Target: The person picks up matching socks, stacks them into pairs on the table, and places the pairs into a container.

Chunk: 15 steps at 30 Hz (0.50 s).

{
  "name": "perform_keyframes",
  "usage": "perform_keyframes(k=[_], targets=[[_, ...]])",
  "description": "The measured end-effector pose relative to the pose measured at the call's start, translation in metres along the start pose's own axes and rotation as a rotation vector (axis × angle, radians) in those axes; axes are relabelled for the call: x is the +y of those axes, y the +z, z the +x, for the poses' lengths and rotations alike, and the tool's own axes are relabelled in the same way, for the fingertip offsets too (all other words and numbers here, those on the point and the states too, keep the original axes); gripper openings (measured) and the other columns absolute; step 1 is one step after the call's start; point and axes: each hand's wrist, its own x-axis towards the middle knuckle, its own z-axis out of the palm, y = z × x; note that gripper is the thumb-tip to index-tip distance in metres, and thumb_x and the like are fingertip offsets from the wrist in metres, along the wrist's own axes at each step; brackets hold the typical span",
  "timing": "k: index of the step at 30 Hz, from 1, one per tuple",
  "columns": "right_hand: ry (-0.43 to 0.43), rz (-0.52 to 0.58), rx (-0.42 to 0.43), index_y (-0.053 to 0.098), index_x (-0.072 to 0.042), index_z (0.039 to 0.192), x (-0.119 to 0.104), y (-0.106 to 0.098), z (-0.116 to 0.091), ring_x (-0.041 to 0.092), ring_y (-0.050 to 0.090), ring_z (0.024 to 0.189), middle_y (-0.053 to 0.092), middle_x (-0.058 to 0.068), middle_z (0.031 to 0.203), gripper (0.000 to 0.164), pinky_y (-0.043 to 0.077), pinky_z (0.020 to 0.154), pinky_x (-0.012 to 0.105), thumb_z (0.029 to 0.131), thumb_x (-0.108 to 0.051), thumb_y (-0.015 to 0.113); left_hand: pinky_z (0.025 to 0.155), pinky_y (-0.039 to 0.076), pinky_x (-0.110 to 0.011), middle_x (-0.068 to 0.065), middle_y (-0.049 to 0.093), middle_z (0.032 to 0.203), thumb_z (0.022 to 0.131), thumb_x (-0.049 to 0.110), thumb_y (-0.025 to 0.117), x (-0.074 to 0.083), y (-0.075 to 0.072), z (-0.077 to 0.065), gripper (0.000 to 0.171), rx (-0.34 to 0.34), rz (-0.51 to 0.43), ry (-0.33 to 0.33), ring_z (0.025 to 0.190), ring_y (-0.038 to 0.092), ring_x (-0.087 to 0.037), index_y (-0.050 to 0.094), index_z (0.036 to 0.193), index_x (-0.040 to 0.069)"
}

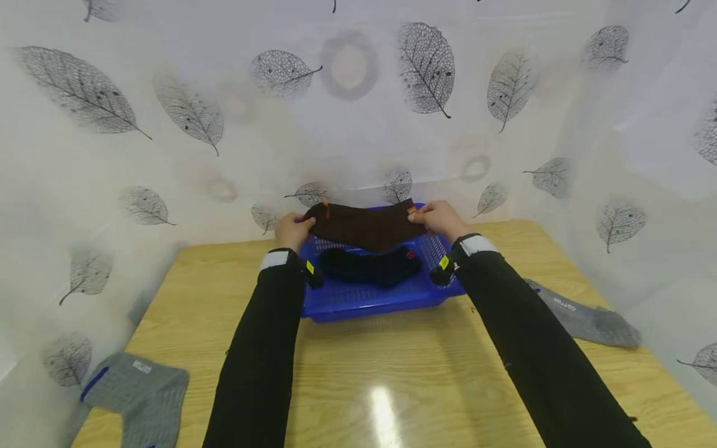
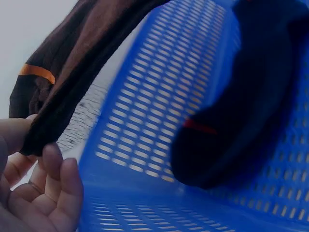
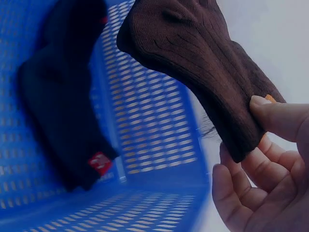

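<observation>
Fingers of the left hand (image 1: 293, 233) and right hand (image 1: 442, 220) clamp opposite ends of a brown sock (image 1: 364, 226), stretched between them. Below the fingers, a dark sock (image 1: 370, 267) lies in a blue basket (image 1: 381, 305). Well apart, 2 gray socks (image 1: 154, 386) flank them. Positioning seems the step in hand; lowering the brown sock would call for level hands, then parted fingertips.
</observation>
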Motion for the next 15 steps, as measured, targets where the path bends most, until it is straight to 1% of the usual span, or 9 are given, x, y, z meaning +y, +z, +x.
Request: perform_keyframes(k=[1, 2, 4, 6, 8, 9, 11, 13, 15], targets=[[0.005, -0.027, 0.004, 0.064, 0.007, 0.105, 0.003, 0.004, 0.001, 0.014, 0.053, 0.078, 0.057, 0.006, 0.090, 0.029, 0.052, 0.066, 0.025, 0.100, -0.021, 0.065, 0.073, 0.058, -0.031, -0.025, 0.067, 0.126, 0.103, 0.021, 0.061, -0.001, 0.002, 0.000, 0.042, -0.006, 0.016, -0.008, 0.060, 0.062, -0.009, 0.057, 0.137, -0.004], [0.010, -0.051, 0.006, 0.066, 0.008, 0.106, 0.005, 0.007, 0.002, 0.016, 0.055, 0.080, 0.059, 0.007, 0.093, 0.030, 0.053, 0.067, 0.026, 0.100, -0.021, 0.065, 0.075, 0.060, -0.034, -0.025, 0.069, 0.122, 0.104, 0.021, 0.061, -0.002, 0.004, 0.001, 0.041, -0.014, 0.038, -0.011, 0.060, 0.064, -0.013, 0.057, 0.137, -0.004], [0.021, -0.097, 0.007, 0.067, 0.009, 0.106, 0.009, 0.012, 0.004, 0.018, 0.057, 0.082, 0.062, 0.012, 0.099, 0.032, 0.056, 0.071, 0.031, 0.100, -0.022, 0.065, 0.084, 0.060, -0.039, -0.026, 0.071, 0.116, 0.104, 0.021, 0.060, -0.001, 0.007, 0.000, 0.040, -0.028, 0.107, -0.004, 0.066, 0.071, -0.022, 0.057, 0.135, -0.005], [0.027, -0.141, 0.005, 0.068, 0.009, 0.105, 0.013, 0.016, 0.006, 0.020, 0.061, 0.080, 0.065, 0.015, 0.102, 0.032, 0.059, 0.076, 0.036, 0.100, -0.022, 0.065, 0.093, 0.057, -0.043, -0.025, 0.072, 0.114, 0.103, 0.023, 0.060, -0.002, 0.010, -0.002, 0.039, -0.031, 0.215, 0.023, 0.087, 0.074, -0.030, 0.061, 0.131, -0.005], [0.026, -0.169, 0.007, 0.069, 0.010, 0.102, 0.016, 0.017, 0.008, 0.020, 0.063, 0.075, 0.066, 0.018, 0.101, 0.032, 0.061, 0.078, 0.040, 0.099, -0.021, 0.066, 0.098, 0.054, -0.044, -0.023, 0.072, 0.117, 0.102, 0.023, 0.061, 0.000, 0.015, -0.004, 0.036, -0.027, 0.322, 0.055, 0.107, 0.070, -0.036, 0.065, 0.125, -0.005], [0.028, -0.182, 0.011, 0.069, 0.009, 0.098, 0.017, 0.018, 0.010, 0.019, 0.063, 0.071, 0.066, 0.018, 0.099, 0.031, 0.061, 0.077, 0.040, 0.098, -0.022, 0.066, 0.098, 0.053, -0.045, -0.023, 0.072, 0.117, 0.102, 0.024, 0.061, 0.000, 0.017, -0.005, 0.034, -0.024, 0.369, 0.065, 0.110, 0.068, -0.038, 0.068, 0.119, -0.005], [0.023, -0.220, 0.018, 0.068, 0.007, 0.088, 0.017, 0.018, 0.013, 0.017, 0.062, 0.063, 0.067, 0.016, 0.091, 0.030, 0.062, 0.071, 0.038, 0.097, -0.022, 0.067, 0.092, 0.054, -0.046, -0.022, 0.071, 0.108, 0.101, 0.024, 0.061, 0.000, 0.020, -0.006, 0.029, -0.022, 0.457, 0.085, 0.105, 0.067, -0.038, 0.068, 0.101, -0.004], [0.020, -0.268, 0.020, 0.066, 0.002, 0.077, 0.018, 0.020, 0.016, 0.015, 0.060, 0.057, 0.067, 0.013, 0.082, 0.031, 0.061, 0.065, 0.034, 0.096, -0.023, 0.068, 0.077, 0.053, -0.044, -0.016, 0.067, 0.086, 0.101, 0.024, 0.061, -0.001, 0.022, -0.006, 0.030, -0.034, 0.526, 0.101, 0.086, 0.066, -0.033, 0.062, 0.082, 0.001], [0.022, -0.330, 0.011, 0.062, -0.004, 0.067, 0.019, 0.021, 0.017, 0.015, 0.061, 0.054, 0.068, 0.013, 0.075, 0.035, 0.058, 0.063, 0.032, 0.095, -0.024, 0.068, 0.065, 0.045, -0.041, -0.007, 0.052, 0.066, 0.101, 0.025, 0.060, -0.003, 0.025, -0.006, 0.041, -0.061, 0.594, 0.115, 0.066, 0.055, -0.026, 0.048, 0.067, 0.007]])
